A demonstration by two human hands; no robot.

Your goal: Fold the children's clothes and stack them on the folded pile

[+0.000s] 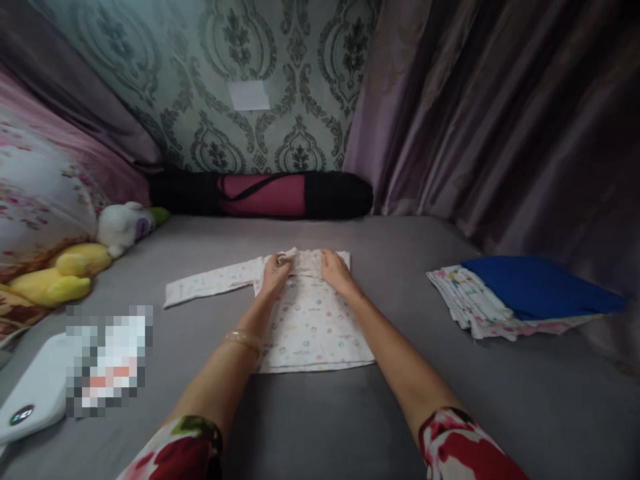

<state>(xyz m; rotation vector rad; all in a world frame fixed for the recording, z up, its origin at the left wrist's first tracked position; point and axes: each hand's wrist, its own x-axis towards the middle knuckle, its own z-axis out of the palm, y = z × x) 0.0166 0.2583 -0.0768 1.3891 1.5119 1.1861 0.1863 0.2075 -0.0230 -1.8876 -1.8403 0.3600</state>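
A small white baby shirt (313,327) with a pale printed pattern lies flat on the grey bed sheet (320,413) in the middle. Its left sleeve (210,281) stretches out to the left; the right sleeve is folded in. My left hand (276,270) rests near the collar, fingers curled and pinching the fabric there. My right hand (336,269) lies on the upper right of the shirt, fingers flat and pressing the cloth down. A thin bangle sits on my left wrist.
A stack of folded clothes (480,307) with a blue cloth (535,287) on top lies at right. Yellow (65,277) and white (125,227) plush toys sit at left beside a floral pillow. A black and pink roll (265,195) lies against the wall. Curtains hang at right.
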